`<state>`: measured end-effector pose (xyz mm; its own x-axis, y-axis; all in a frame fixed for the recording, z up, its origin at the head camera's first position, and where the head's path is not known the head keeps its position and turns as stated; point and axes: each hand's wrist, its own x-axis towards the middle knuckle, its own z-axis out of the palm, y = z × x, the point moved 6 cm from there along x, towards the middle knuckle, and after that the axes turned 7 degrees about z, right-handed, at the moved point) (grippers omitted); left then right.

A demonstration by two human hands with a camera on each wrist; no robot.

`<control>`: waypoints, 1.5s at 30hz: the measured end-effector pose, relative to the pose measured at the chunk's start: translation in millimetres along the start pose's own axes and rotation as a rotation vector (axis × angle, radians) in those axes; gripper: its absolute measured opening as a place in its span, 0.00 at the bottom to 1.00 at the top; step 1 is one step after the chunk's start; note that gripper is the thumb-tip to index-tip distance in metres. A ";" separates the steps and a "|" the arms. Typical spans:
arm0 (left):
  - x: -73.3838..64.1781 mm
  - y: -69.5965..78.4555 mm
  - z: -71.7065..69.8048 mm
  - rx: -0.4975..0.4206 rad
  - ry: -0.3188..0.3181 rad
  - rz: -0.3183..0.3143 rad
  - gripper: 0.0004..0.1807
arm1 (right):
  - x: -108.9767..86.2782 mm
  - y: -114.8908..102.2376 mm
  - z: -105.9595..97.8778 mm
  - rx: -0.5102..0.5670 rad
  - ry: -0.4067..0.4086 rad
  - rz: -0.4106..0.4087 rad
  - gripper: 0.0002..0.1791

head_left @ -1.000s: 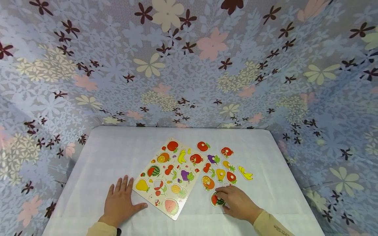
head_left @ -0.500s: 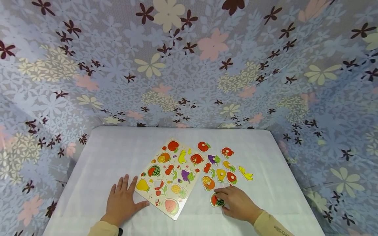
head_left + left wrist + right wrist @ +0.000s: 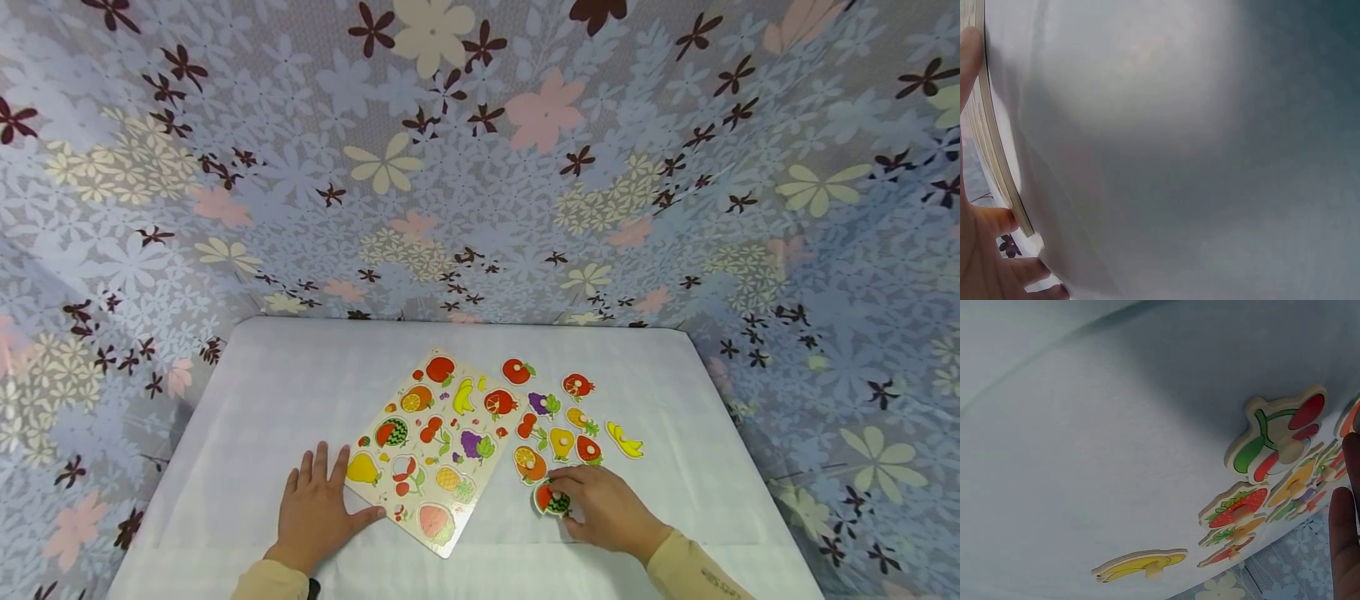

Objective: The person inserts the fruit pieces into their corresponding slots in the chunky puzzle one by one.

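Observation:
A wooden fruit puzzle board (image 3: pixel 417 442) lies at an angle on the white-covered table. My left hand (image 3: pixel 315 508) rests flat with spread fingers at the board's near left corner, its thumb at the board's edge. In the left wrist view, the thumb and a finger (image 3: pixel 996 219) lie along the edge of the board (image 3: pixel 999 144). My right hand (image 3: pixel 609 510) pinches a watermelon puzzle piece (image 3: pixel 551 498), to the right of the board. In the right wrist view only fingers (image 3: pixel 1342 531) show; a red and green knobbed piece (image 3: pixel 1275 437) lies close by.
Several knobbed fruit pieces lie right of the board, among them an orange (image 3: pixel 529 464), a pear (image 3: pixel 561 445), a strawberry (image 3: pixel 588 451), a pomegranate (image 3: pixel 577 386) and, farthest right, bananas (image 3: pixel 624 440). Flowered cloth (image 3: pixel 480 208) rises behind and beside the table (image 3: pixel 285 367).
My left hand has slid slightly right, its thumb now at the board's edge. The watermelon piece has shifted a little away from me with my right hand.

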<state>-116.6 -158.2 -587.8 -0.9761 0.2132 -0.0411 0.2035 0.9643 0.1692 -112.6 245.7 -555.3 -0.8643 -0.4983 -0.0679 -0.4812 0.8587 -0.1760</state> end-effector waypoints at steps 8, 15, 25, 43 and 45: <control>0.7 -2.5 3.2 -0.010 0.002 -0.013 0.66 | 17.2 -3.8 -10.3 0.087 0.104 0.017 0.22; 2.2 -1.7 4.0 -0.028 0.012 -0.018 0.66 | 38.8 -13.7 -16.7 0.134 0.086 0.024 0.22; 3.8 -2.5 6.0 -0.066 0.016 -0.018 0.66 | 67.7 -32.7 -23.0 0.147 0.045 -0.010 0.23; -1.4 -4.6 7.4 -0.173 0.064 -0.008 0.65 | 126.1 -71.4 -18.1 0.140 -0.005 -0.097 0.24; -1.0 -2.9 5.1 -0.169 0.073 -0.003 0.65 | 132.6 -76.0 -18.4 0.142 -0.014 -0.101 0.24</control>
<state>-115.8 -160.4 -593.2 -0.9809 0.1926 0.0285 0.1911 0.9236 0.3324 -193.3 116.5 -532.9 -0.8102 -0.5834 -0.0565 -0.5390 0.7794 -0.3194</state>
